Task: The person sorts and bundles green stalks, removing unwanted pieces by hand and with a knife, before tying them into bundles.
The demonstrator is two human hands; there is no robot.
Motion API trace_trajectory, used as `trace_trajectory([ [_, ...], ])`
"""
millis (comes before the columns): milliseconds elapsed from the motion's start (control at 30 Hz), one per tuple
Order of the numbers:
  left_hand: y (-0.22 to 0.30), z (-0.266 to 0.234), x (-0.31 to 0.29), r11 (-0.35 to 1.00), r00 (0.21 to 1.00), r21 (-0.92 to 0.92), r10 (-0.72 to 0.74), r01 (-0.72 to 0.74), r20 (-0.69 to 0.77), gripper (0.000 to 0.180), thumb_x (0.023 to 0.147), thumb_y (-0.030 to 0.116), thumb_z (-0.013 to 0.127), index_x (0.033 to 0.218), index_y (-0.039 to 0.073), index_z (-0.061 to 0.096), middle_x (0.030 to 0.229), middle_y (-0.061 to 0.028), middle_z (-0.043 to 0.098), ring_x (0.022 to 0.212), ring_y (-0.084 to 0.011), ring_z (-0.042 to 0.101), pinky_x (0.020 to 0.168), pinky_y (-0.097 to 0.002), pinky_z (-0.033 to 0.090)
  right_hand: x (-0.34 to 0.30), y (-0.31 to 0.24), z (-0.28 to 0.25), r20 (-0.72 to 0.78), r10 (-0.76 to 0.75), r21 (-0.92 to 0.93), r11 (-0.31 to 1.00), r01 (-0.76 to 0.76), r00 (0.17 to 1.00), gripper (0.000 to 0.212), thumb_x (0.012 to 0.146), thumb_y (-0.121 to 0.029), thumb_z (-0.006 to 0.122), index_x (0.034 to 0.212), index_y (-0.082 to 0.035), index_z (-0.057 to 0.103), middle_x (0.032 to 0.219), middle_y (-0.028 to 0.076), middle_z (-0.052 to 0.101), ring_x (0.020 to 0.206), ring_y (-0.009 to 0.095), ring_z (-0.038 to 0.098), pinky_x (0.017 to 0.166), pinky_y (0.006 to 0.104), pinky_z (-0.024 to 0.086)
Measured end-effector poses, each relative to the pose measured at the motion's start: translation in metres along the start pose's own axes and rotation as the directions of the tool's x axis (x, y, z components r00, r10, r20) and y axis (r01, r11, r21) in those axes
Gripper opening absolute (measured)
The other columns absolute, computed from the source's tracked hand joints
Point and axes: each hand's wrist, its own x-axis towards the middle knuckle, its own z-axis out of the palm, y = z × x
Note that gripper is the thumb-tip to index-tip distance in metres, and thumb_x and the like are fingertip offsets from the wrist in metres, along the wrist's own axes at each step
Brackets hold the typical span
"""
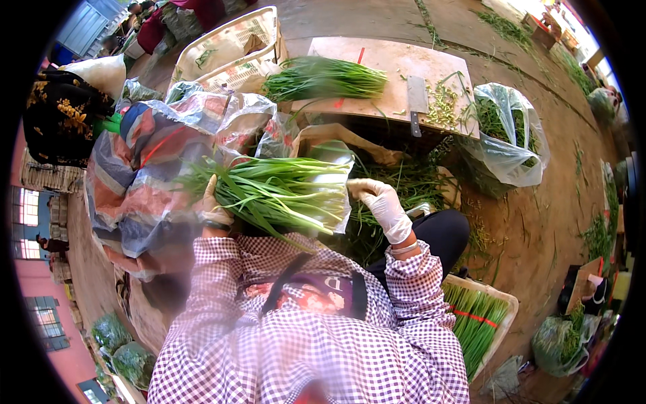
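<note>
My left hand, raised in front of my lap, is closed round a bunch of garlic chives. The green leaf tips point left and the pale stalk ends point right. Against those ends lies a whitish sheet, which sticks out past the stalks. My right hand, in a thin white glove, is beside the stalk ends and the sheet's edge. Its fingers are curled together, and what they pinch, if anything, is hidden. Beyond, another bunch of chives rests on a board, left of a cleaver.
Cut stalk ends lie beside the cleaver. A clear bag of greens stands right of the board. Loose greens pile below it. Striped plastic sheeting covers the left side. A crate of chives is at my right; a pale crate stands behind.
</note>
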Motion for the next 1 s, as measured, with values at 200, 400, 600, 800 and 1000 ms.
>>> trace_trajectory([
  [200, -0.004, 0.019, -0.007, 0.998, 0.998, -0.013, -0.061, 0.060, -0.029, 0.035, 0.094, 0.029, 0.055, 0.111, 0.000, 0.063, 0.107, -0.0155, 0.068, 0.093, -0.0312, 0.066, 0.087, -0.0452, 0.055, 0.005, -0.004, 0.019, 0.131, 0.029, 0.153, 0.987, -0.049, 0.991, 0.021, 0.088, -0.006, 0.068, 0.106, 0.002, 0.061, 0.091, 0.003, 0.065, 0.081, 0.011, 0.059, 0.075, 0.0261, 0.049],
  [400, 0.001, 0.007, 0.007, 0.996, 0.983, 0.033, -0.081, 0.087, -0.164, 0.040, 0.094, 0.035, 0.049, 0.112, 0.001, 0.061, 0.104, -0.0166, 0.069, 0.091, -0.0346, 0.066, 0.086, -0.0488, 0.055, 0.006, -0.018, 0.047, 0.016, 0.082, 0.321, 0.943, -0.083, 0.996, 0.019, 0.087, -0.005, 0.069, 0.104, 0.001, 0.065, 0.093, 0.003, 0.067, 0.082, 0.009, 0.059, 0.073, 0.0239, 0.049],
  [600, -0.006, 0.022, 0.006, 0.996, 0.940, 0.027, -0.067, 0.080, -0.334, 0.033, 0.089, 0.030, 0.051, 0.105, 0.004, 0.065, 0.100, -0.0134, 0.070, 0.085, -0.0333, 0.065, 0.082, -0.0482, 0.054, 0.007, -0.031, 0.040, -0.213, -0.002, 0.397, 0.913, 0.089, 0.977, 0.003, 0.090, -0.005, 0.065, 0.087, -0.004, 0.064, 0.078, -0.005, 0.059, 0.072, 0.005, 0.050, 0.068, 0.0194, 0.042],
  [800, -0.004, 0.012, 0.004, 0.998, 0.926, 0.019, -0.045, 0.056, -0.376, 0.035, 0.093, 0.031, 0.044, 0.107, 0.006, 0.065, 0.106, -0.0128, 0.069, 0.094, -0.0331, 0.063, 0.090, -0.0482, 0.051, 0.000, -0.002, -0.015, 0.010, 0.057, 0.065, 0.996, -0.057, 0.998, 0.016, 0.093, -0.017, 0.063, 0.085, -0.003, 0.064, 0.074, -0.001, 0.060, 0.068, 0.005, 0.051, 0.063, 0.0221, 0.044],
  [1000, -0.004, 0.012, 0.007, 0.999, 0.930, 0.010, -0.039, 0.046, -0.365, 0.037, 0.093, 0.032, 0.043, 0.109, 0.006, 0.065, 0.108, -0.0127, 0.068, 0.096, -0.0331, 0.063, 0.091, -0.0484, 0.050, -0.019, -0.012, 0.029, 0.335, 0.288, 0.219, 0.902, -0.372, 0.897, 0.038, 0.088, -0.009, 0.069, 0.121, 0.006, 0.058, 0.106, 0.012, 0.066, 0.090, 0.016, 0.064, 0.078, 0.0269, 0.053],
])
